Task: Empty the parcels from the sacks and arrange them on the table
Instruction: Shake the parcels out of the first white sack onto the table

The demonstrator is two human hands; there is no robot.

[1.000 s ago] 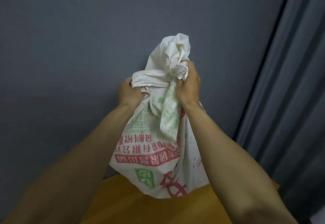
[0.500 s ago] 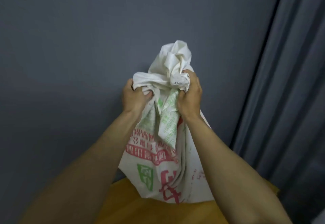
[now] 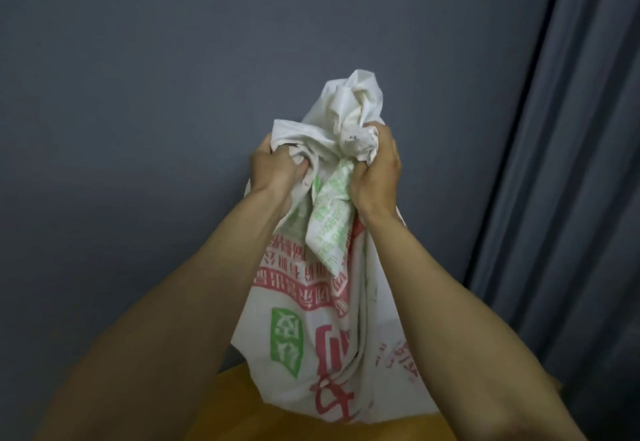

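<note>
- Hanging longer below the grip than a second ago: one printed sack [image 3: 311,336], lower end over one yellow table [image 3: 225,413].
- Two hands clenched on its bunched neck: left hand [image 3: 273,170] at left, right hand [image 3: 377,177] at right.
- One grey curtain [image 3: 571,198] right of the sack.

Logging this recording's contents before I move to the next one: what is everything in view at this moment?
sack: one, white with red and green print, centre, held up with its lower end over the table, its top bunched.
table: one, orange-brown, bottom centre, under the sack.
wall: one, grey-blue, behind, across left and centre.
curtain: one, grey, hanging along the right side.
left hand: one, bare, grips the sack's bunched top on its left.
right hand: one, bare, grips the bunched top on its right.
</note>
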